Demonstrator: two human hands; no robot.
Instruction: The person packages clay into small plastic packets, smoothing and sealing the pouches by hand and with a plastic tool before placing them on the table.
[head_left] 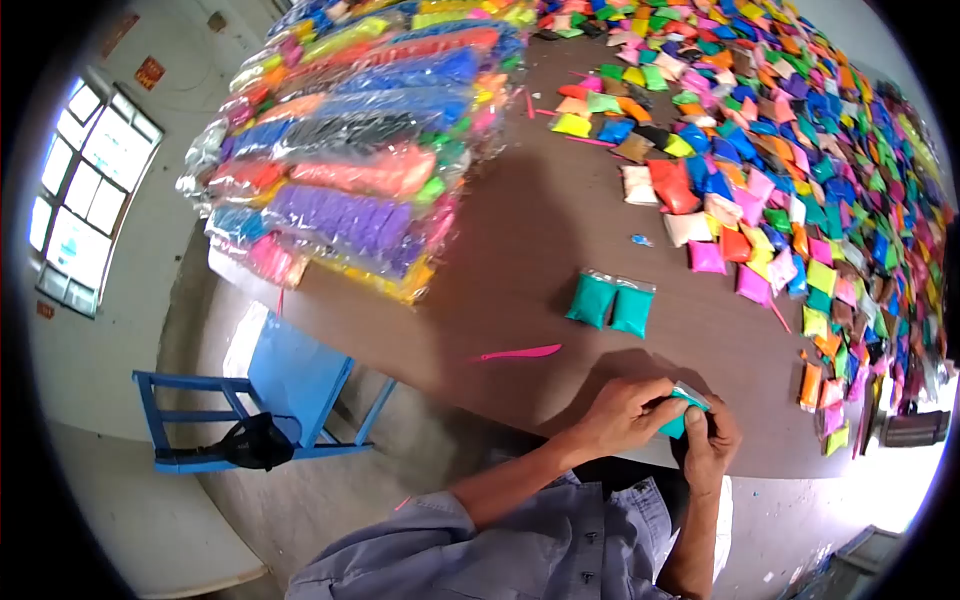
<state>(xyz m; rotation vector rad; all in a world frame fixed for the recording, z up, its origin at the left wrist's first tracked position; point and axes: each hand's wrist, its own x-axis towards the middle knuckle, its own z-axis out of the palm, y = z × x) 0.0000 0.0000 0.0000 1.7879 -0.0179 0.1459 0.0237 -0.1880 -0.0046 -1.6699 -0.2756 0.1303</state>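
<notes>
Just over the table's near edge, my left hand (628,414) and my right hand (711,440) hold one small teal packet (673,427) between them. The fingers of both hands pinch its clear top edge, and part of the packet is hidden behind them. Two more teal packets (592,299) lie side by side on the brown table (500,260), beyond my hands. To the left of my hands, a pink plastic knife (521,352) lies flat on the table.
Many small coloured packets (760,190) spread over the table's right and far side. Large clear bags of coloured packets (345,215) are stacked at the left. A small blue scrap (641,240) lies mid-table. A blue chair (290,370) with a black bag (262,441) stands left of the table.
</notes>
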